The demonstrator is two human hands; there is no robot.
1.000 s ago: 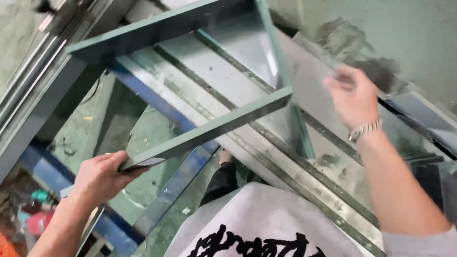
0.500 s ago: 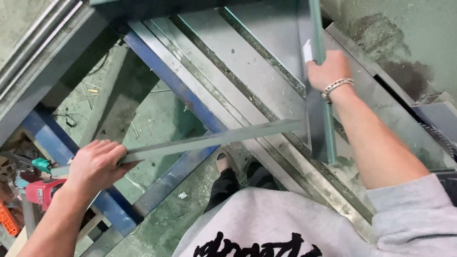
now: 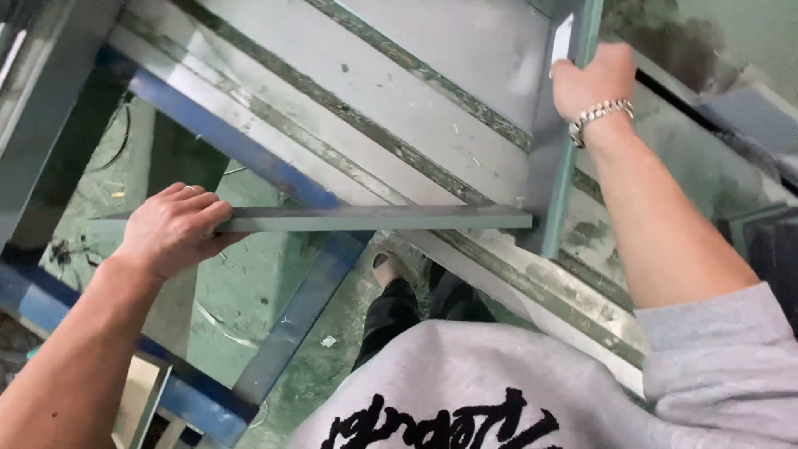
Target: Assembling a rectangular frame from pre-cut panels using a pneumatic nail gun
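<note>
A blue steel beam (image 3: pixel 249 158) crosses the green floor (image 3: pixel 241 283).

Metal workshop, steel frame rails (image 3: pixel 366 218), blue beams (image 3: pixel 249 158), stained concrete floor (image 3: pixel 249 283)

packages: none | labels: none | signs: none | screens: none

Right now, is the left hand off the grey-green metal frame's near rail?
No: the left hand grips the grey-green metal frame at the near rail's left end, fingers curled over its top.
</note>
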